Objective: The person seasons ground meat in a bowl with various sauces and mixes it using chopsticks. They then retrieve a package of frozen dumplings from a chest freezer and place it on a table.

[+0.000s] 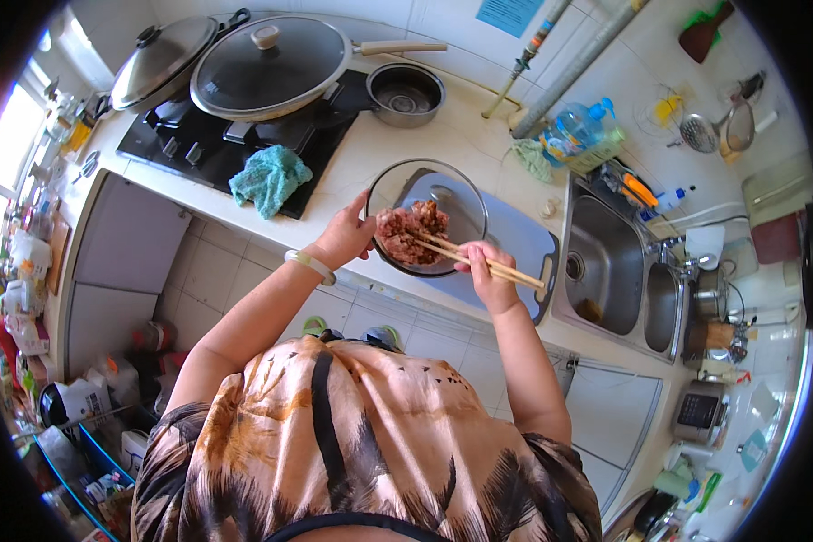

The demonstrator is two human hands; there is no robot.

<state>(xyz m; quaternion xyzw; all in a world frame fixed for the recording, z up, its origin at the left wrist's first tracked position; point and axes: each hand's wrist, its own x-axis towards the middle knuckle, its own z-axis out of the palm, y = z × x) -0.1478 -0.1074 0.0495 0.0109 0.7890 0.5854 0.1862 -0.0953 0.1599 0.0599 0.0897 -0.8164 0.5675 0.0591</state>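
Observation:
A clear glass bowl (474,196) holds a clump of minced meat (410,237) with darker brown patches. It rests partly over a blue-grey cutting board (525,237) near the counter's front edge. My left hand (347,234) grips the bowl's left rim, with a pale bangle at the wrist. In my right hand (489,271), at the bowl's right side, is a pair of wooden chopsticks (447,251); their tips are in the meat.
A double steel sink (606,271) lies right of the board. A black gas hob (210,159) with a teal cloth (271,179), a large lidded pan (271,68) and a small steel pot (405,95) stand behind to the left. Bottles (572,132) stand by the wall.

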